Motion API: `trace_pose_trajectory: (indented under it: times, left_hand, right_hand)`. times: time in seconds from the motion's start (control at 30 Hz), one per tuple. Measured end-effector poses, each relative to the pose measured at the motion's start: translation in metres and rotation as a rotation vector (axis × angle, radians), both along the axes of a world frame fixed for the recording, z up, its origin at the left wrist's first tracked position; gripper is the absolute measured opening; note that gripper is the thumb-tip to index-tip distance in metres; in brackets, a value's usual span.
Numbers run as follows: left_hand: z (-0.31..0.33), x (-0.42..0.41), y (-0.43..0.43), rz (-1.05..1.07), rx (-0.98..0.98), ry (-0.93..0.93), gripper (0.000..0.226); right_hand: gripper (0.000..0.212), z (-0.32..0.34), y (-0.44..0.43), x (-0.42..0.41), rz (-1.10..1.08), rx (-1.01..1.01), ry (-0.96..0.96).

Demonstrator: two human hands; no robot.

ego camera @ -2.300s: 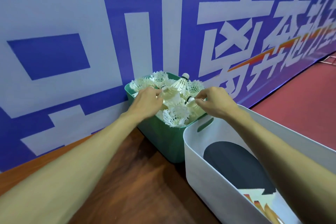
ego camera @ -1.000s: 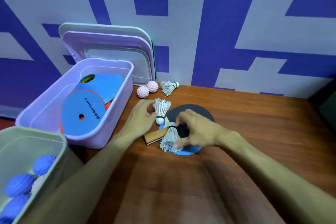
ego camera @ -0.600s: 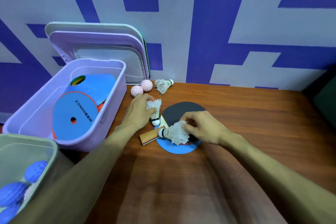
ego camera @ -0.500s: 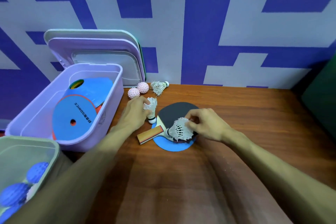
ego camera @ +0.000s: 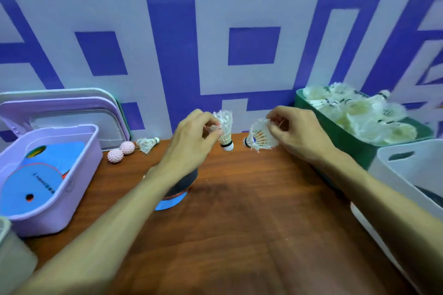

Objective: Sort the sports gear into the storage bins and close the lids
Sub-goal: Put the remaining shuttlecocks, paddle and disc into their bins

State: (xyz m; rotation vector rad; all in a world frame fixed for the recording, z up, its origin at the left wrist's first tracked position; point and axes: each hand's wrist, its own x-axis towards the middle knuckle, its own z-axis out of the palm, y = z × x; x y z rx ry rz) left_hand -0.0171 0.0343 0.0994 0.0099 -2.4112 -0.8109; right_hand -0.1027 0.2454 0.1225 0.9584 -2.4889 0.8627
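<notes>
My left hand (ego camera: 191, 141) pinches a white shuttlecock (ego camera: 225, 129) by its feathers, cork down, above the wooden table (ego camera: 239, 223). My right hand (ego camera: 299, 134) pinches a second shuttlecock (ego camera: 260, 137), its cork pointing left. Both hang in the air near the back wall. At the right stands a green bin (ego camera: 335, 136) heaped with several shuttlecocks. A paddle (ego camera: 177, 191) lies on the table, half hidden under my left forearm. A third shuttlecock (ego camera: 147, 143) and two pink spiky balls (ego camera: 121, 152) lie by the wall.
A lilac bin (ego camera: 79, 175) at the left holds blue discs, with lids (ego camera: 62, 108) leaning on the wall behind it. A white bin (ego camera: 407, 175) stands at the right front with a dark paddle inside. A grey-green bin corner (ego camera: 12, 254) shows at bottom left.
Both hands have lifted a shuttlecock each off the paddle and table and carried them up and to the right. My view has swung right, bringing the green and white bins into sight.
</notes>
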Motion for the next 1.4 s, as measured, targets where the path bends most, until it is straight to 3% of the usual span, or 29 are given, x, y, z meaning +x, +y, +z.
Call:
trace_pose_trajectory:
  times: [0.33,0.63,0.87,1.07,1.13,1.27,1.4]
  left_hand:
    - [0.029,-0.097,0.136,-0.266,0.064,0.123,0.008]
    - [-0.007,-0.216,0.219,-0.331,0.016,0.026,0.004]
    - [-0.031,-0.246,0.234,-0.315,-0.030,-0.053,0.001]
    - [-0.025,-0.251,0.229,-0.284,-0.078,-0.224,0.010]
    - [-0.024,-0.249,0.225,-0.300,-0.112,-0.284,0.002]
    - [-0.025,-0.236,0.218,-0.312,-0.134,-0.304,0.029]
    - [-0.014,-0.216,0.202,-0.292,-0.074,-0.303,0.038]
  right_hand:
    - [0.002,0.028,0.155,-0.060,-0.408,-0.138,0.257]
    - [0.007,0.004,0.258,-0.144,-0.856,-0.021,0.232]
    - [0.022,-0.032,0.265,-0.169,-0.865,0.089,0.066]
    - [0.019,-0.044,0.267,-0.176,-0.854,0.189,-0.148]
    - [0.017,-0.046,0.265,-0.172,-0.852,0.247,-0.201]
    - [0.015,-0.045,0.261,-0.157,-0.871,0.276,-0.070]
    - [0.015,-0.031,0.243,-0.140,-0.814,0.231,0.035]
